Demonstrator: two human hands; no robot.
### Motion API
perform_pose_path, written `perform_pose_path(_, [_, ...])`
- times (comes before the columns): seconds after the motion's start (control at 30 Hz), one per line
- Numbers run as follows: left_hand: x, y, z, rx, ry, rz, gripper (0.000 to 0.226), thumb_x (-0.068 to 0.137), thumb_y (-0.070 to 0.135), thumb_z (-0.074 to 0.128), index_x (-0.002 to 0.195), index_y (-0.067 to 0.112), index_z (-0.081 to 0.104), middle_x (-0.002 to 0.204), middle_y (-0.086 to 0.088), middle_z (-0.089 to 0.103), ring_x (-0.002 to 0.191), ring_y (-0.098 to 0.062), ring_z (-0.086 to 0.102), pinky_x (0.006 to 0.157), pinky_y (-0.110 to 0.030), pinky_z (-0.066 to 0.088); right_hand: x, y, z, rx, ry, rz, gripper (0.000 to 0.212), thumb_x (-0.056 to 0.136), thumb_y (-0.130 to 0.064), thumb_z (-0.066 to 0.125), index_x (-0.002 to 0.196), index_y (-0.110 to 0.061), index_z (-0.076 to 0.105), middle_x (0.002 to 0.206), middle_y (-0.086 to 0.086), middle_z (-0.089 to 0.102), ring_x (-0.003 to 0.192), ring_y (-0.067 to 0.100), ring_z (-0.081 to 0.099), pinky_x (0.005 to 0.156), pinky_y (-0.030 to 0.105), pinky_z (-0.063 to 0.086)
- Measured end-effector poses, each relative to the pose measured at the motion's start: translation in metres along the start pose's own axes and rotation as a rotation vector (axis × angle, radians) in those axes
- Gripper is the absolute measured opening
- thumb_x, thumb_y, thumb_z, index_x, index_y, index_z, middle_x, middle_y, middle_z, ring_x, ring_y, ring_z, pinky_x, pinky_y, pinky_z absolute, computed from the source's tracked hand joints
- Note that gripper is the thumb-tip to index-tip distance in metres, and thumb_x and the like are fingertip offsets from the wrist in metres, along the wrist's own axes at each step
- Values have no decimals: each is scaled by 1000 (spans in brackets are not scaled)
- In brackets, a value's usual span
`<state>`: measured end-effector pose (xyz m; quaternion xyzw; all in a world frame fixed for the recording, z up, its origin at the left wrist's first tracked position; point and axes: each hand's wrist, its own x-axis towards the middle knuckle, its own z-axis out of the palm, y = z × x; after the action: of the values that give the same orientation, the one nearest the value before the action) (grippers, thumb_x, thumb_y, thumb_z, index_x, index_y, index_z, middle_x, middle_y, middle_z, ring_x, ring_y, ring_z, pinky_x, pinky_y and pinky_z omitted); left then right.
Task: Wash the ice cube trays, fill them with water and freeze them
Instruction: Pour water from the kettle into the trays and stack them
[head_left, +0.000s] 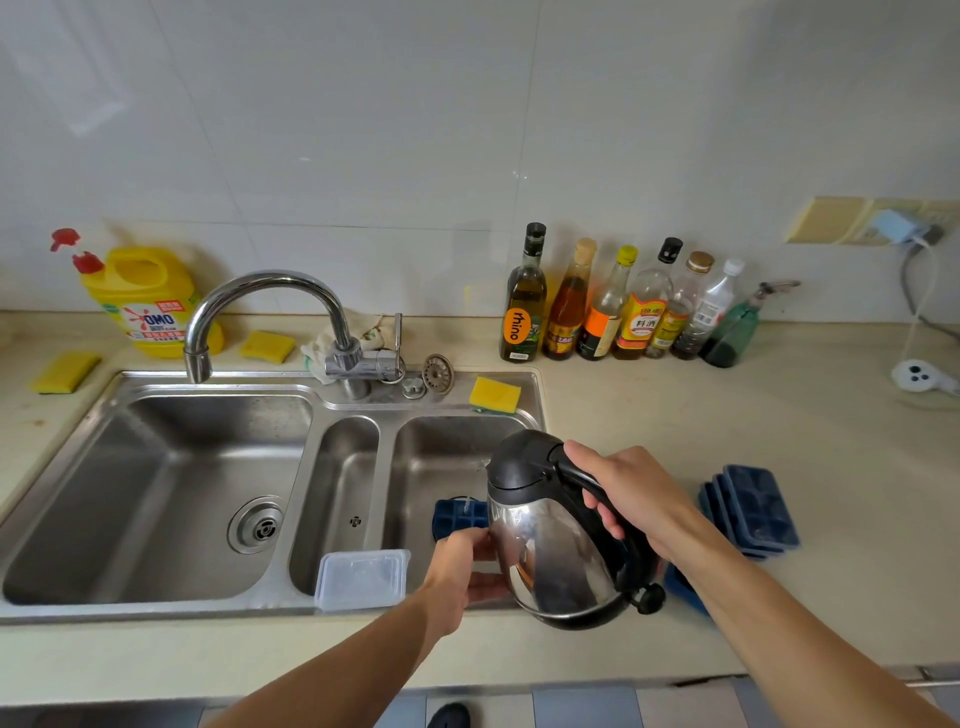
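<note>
Right hand (631, 499) was wrapped tight round the black handle of a steel kettle (556, 540), tipped spout-forward and down. Left hand (462, 577) pinched the near edge of a blue ice cube tray (457, 517), held just under the spout, over the right basin of the sink (218, 382). Thin stream seemed to run from spout into tray; how full the cells were could not be told, kettle hid most of it.

Right of the kettle hand, a stack of blue trays (753, 509) sat on the counter (649, 410), water level in them unreadable. Another blue piece (683, 590) showed under the right forearm, mostly hidden. Left of the tray hand, a clear plastic box (361, 577) rested on the sink's front rim. Beyond the kettle, a yellow sponge (494, 394) lay on the sink's back ledge; tap (260, 312) looked off.

Judgement: washing looked done, filling was underway, roughly midway. Left: finish filling, carry all trays to a freezer, none in view.
</note>
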<state>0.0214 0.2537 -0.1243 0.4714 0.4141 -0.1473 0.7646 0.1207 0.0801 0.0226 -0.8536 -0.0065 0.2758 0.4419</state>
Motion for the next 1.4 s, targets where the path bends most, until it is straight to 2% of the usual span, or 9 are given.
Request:
perform_pose_path(0.47, [-10,-7,3,-15,4,7,28,104,18,47,109,4,71,92,-17,78,80,-34,77,62,-40,62,-9,6,-2,-8,3,0,62,91,-62,58,60,-9,67,50,7,57,40,19,49,47,26,45])
perform_pose_path(0.8, [-8,-11,8,14,-11,14,30,104,21,48,114,3,70,98,-17,78,88,-36,77,68,-41,63,-15,9,-7,15,17,10,61,90,-62,59,59,-10,67,50,6,56,40,19,49,45,24,44])
perform_pose_path(1.07, [-2,-8,10,37,-14,6,31,104,23,47,112,5,71,97,-16,78,85,-36,77,67,-42,63,-13,8,-8,37,30,12,60,91,-60,59,60,-10,66,50,7,56,41,20,49,47,27,45])
perform_pose_path(1.33, [4,-3,9,47,-40,12,30,104,24,48,112,7,72,98,-15,78,87,-35,77,77,-48,64,-6,5,-9,40,34,21,61,91,-60,58,60,-8,66,50,8,56,42,21,49,49,28,45])
perform_pose_path(1.4, [6,-1,9,31,-44,13,30,103,22,49,112,5,72,99,-16,78,88,-37,77,81,-52,63,-3,5,-8,49,36,25,61,91,-60,59,60,-8,65,50,9,55,42,22,48,49,29,44])
